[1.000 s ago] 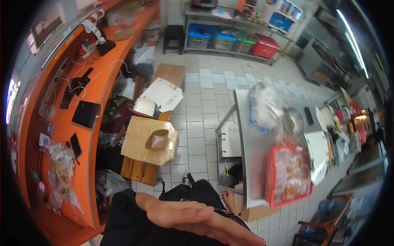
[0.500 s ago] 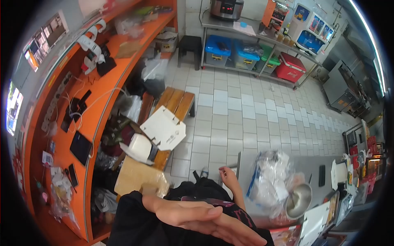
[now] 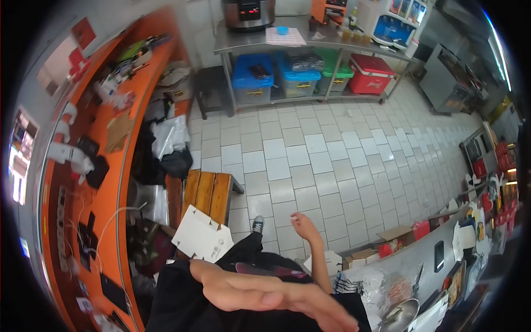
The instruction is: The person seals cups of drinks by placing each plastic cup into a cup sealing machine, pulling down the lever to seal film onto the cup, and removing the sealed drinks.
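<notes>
My left hand (image 3: 276,296) is large and close to the camera, held across my dark shirt (image 3: 182,299). Its fingers are stretched out, with nothing visible in them. Lower down and farther off, my right hand (image 3: 304,227) hangs over the tiled floor, its fingers loosely bent. A pale speck shows at its fingertips, too small to make out. Left of my body, a flat white cardboard piece (image 3: 202,235) lies on a wooden bench (image 3: 207,191). One shoe (image 3: 258,224) shows on the floor.
An orange counter (image 3: 141,110) runs along the left. Ahead, a steel table (image 3: 221,43) carries a cooker (image 3: 249,14), with lidded bins (image 3: 253,72) and a red cooler (image 3: 371,74) beneath. At right, a metal worktop (image 3: 406,257) holds plastic bags, a steel bowl (image 3: 401,315) and a phone (image 3: 439,256).
The view has moved forward and turned; the steel table and bins are nearer and farther left. The bench and cardboard have shifted down-left. My left hand stays across my body.
</notes>
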The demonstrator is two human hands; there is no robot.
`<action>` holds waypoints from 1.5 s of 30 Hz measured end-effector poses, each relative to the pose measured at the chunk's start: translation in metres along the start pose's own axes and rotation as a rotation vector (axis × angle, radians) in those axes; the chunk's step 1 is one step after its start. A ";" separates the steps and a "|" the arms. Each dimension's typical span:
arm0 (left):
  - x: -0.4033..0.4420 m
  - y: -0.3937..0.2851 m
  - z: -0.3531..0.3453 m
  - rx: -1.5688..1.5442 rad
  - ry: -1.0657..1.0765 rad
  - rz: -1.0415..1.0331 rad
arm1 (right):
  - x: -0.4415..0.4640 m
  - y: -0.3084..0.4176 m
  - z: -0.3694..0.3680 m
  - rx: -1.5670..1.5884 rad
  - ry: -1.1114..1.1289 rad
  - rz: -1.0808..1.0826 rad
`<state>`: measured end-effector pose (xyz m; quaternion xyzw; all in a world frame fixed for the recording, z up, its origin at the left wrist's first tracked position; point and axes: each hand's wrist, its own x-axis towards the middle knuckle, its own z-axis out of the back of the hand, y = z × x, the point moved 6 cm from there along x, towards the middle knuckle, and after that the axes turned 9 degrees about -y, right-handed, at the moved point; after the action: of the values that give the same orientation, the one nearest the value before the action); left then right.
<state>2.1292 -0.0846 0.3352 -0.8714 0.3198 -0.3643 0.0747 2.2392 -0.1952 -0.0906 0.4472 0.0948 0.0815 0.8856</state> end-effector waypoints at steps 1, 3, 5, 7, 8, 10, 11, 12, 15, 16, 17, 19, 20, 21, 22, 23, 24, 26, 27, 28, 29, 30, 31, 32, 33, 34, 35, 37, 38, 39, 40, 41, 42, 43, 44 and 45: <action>0.008 -0.019 0.013 -0.061 -0.028 0.091 | 0.002 -0.035 0.002 -0.056 -0.029 -0.047; 0.023 -0.058 0.039 -0.159 -0.069 0.284 | -0.005 -0.069 0.029 -0.314 -0.026 -0.216; 0.037 -0.100 0.076 -0.067 -0.182 0.225 | -0.006 -0.113 0.048 -0.350 0.002 -0.382; 0.052 -0.133 0.115 0.000 -0.308 0.162 | -0.008 -0.119 0.078 -0.292 -0.063 -0.509; 0.062 -0.148 0.144 0.061 -0.465 0.142 | -0.006 -0.123 0.088 -0.289 -0.079 -0.530; 0.086 -0.172 0.192 0.128 -0.608 0.141 | 0.004 -0.140 0.105 -0.249 -0.159 -0.688; 0.098 -0.179 0.217 0.098 -0.681 0.148 | 0.015 -0.150 0.111 -0.241 -0.174 -0.702; 0.109 -0.186 0.243 0.069 -0.757 0.155 | 0.023 -0.164 0.116 -0.192 -0.173 -0.786; 0.153 -0.205 0.310 -0.077 -0.652 0.086 | 0.079 -0.202 0.133 -0.142 -0.148 -0.871; 0.168 -0.211 0.335 -0.077 -0.651 0.092 | 0.101 -0.215 0.138 -0.141 -0.108 -0.877; 0.179 -0.219 0.365 -0.068 -0.745 0.062 | 0.125 -0.227 0.146 -0.137 -0.103 -0.886; 0.206 -0.234 0.420 -0.118 -0.942 0.019 | 0.189 -0.237 0.171 -0.117 -0.108 -0.850; 0.221 -0.240 0.444 -0.115 -0.935 0.025 | 0.222 -0.243 0.187 -0.113 -0.117 -0.850; 0.230 -0.248 0.470 -0.251 -1.004 -0.023 | 0.261 -0.242 0.203 -0.218 -0.123 -0.697; 0.239 -0.257 0.490 -0.384 -1.075 -0.070 | 0.300 -0.238 0.213 -0.317 -0.128 -0.544; 0.249 -0.268 0.505 -0.403 -1.126 -0.101 | 0.339 -0.238 0.223 -0.316 -0.141 -0.501; 0.260 -0.276 0.516 -0.401 -1.139 -0.092 | 0.378 -0.234 0.235 -0.317 -0.146 -0.461; 0.273 -0.304 0.538 -0.389 -1.150 -0.302 | 0.459 -0.198 0.262 -0.338 -0.082 -0.338; 0.278 -0.316 0.552 -0.370 -1.116 -0.378 | 0.496 -0.190 0.269 -0.305 -0.097 -0.278; 0.284 -0.323 0.568 -0.367 -1.116 -0.369 | 0.530 -0.183 0.274 -0.269 -0.114 -0.218; 0.286 -0.334 0.585 -0.320 -1.127 -0.453 | 0.566 -0.183 0.275 -0.247 -0.106 -0.144; 0.289 -0.346 0.602 -0.268 -1.141 -0.535 | 0.598 -0.182 0.270 -0.220 -0.098 -0.072; 0.295 -0.353 0.622 -0.259 -1.165 -0.555 | 0.625 -0.182 0.269 -0.211 -0.106 -0.080; 0.306 -0.356 0.646 -0.257 -1.165 -0.542 | 0.652 -0.183 0.266 -0.135 -0.074 -0.089; 0.317 -0.361 0.671 -0.233 -1.185 -0.527 | 0.678 -0.192 0.263 -0.058 -0.046 -0.098; 0.330 -0.368 0.699 -0.207 -1.207 -0.510 | 0.698 -0.200 0.257 -0.004 -0.083 -0.078; 0.346 -0.370 0.730 -0.171 -1.236 -0.462 | 0.711 -0.223 0.243 -0.031 -0.073 -0.116; 0.390 -0.368 0.796 -0.103 -1.286 -0.305 | 0.728 -0.277 0.211 -0.141 0.063 -0.249; 0.410 -0.363 0.832 -0.041 -1.330 -0.172 | 0.723 -0.314 0.186 -0.219 0.196 -0.342; 0.430 -0.356 0.873 0.064 -1.295 -0.037 | 0.715 -0.410 0.103 -0.314 0.238 -0.449; 0.447 -0.344 0.914 0.165 -1.254 0.091 | 0.693 -0.433 0.085 -0.298 0.202 -0.516; 0.462 -0.329 0.951 0.365 -1.291 0.276 | 0.685 -0.377 0.158 -0.294 0.281 -0.760; 0.476 -0.313 0.989 0.567 -1.312 0.455 | 0.693 -0.341 0.198 -0.309 0.138 -0.854; 0.487 -0.291 1.029 0.597 -1.260 0.629 | 0.713 -0.332 0.229 -0.322 -0.011 -0.940; 0.490 -0.269 1.065 0.626 -1.209 0.813 | 0.732 -0.335 0.242 -0.305 -0.007 -0.942; 0.496 -0.248 1.101 0.680 -1.127 0.925 | 0.742 -0.340 0.249 -0.285 -0.067 -0.993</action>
<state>3.2687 -0.3070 -0.0797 -0.6332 0.4342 0.1205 0.6293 3.0383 -0.4181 -0.2909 0.2254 0.2552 -0.3509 0.8723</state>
